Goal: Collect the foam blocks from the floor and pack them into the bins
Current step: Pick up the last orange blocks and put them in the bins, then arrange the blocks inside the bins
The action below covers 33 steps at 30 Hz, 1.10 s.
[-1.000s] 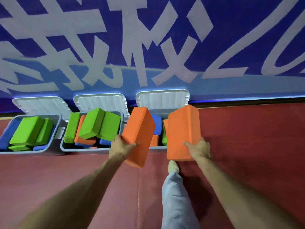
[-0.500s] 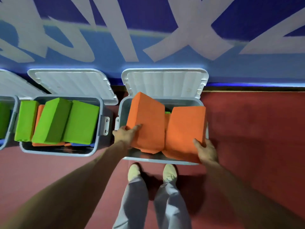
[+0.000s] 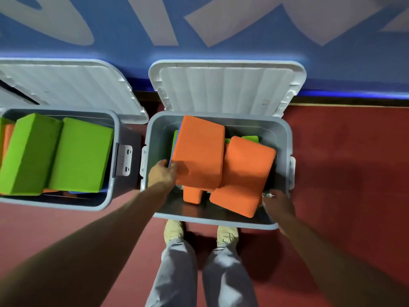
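left hand (image 3: 162, 173) fingers (image 3: 171, 168) grip orange block (image 3: 199, 151) in bin (image 3: 156, 138) | right hand (image 3: 277, 201) fingers: cannot tell | wall lettering (image 3: 232, 18) unreadable

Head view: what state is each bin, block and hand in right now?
right bin, open, lid tipped back
left bin, open, packed with green blocks
left orange block, in the right bin, tilted
right orange block, in the right bin, tilted
left hand, grips the left orange block's corner
right hand, at the right orange block's corner, grip unclear
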### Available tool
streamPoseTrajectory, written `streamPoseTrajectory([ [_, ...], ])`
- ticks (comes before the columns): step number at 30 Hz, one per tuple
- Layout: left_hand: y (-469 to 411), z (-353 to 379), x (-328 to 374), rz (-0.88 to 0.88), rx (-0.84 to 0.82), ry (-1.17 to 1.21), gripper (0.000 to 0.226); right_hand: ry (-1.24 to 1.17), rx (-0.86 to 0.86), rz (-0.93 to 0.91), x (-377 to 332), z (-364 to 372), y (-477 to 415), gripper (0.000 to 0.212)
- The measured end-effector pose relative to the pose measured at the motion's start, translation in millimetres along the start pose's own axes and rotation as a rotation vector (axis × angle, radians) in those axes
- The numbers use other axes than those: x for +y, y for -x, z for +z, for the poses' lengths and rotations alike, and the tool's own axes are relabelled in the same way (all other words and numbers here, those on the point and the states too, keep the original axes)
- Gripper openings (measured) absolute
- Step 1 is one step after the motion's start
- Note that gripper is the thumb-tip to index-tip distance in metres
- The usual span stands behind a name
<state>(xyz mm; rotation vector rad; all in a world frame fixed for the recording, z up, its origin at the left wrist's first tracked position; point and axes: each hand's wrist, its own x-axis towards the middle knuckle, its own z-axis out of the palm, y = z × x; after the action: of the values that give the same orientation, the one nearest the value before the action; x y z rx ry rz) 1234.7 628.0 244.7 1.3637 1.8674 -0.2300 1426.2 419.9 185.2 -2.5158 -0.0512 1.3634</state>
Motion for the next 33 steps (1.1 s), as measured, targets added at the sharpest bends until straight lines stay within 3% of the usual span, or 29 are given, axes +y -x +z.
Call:
streamPoseTrajectory([
  [4,39.3,-15.2,22.7,0.003,-0.105,0.006,0.04,0.087,-0.08,-0.104,-32.7,-26.9,32.8,0.03],
  [11,145.8,-87.7,65.1,0.015,-0.244,0.292,0.034,0.026,-0.131,-0.279,-116.0,-83.5,139.0,0.025],
  [18,232.7,-189.2,40.2,0.092,-0.189,0.445,0.033,0.227,-0.216,-0.497,-163.7,-95.2,247.7,0.017],
  [21,272.2,-233.2,2.3,0.086,-0.129,0.5,0.012,0.337,-0.25,-0.587,-169.7,-80.9,296.2,0.016],
  [27,350.8,-289.8,-122.8,0.074,0.023,0.615,0.008,0.576,-0.304,-0.825,-161.2,-14.7,421.2,0.022],
  [33,451.8,-311.9,-324.1,-0.074,0.241,0.717,0.028,0.839,-0.393,-1.137,-96.5,86.0,562.7,0.019],
])
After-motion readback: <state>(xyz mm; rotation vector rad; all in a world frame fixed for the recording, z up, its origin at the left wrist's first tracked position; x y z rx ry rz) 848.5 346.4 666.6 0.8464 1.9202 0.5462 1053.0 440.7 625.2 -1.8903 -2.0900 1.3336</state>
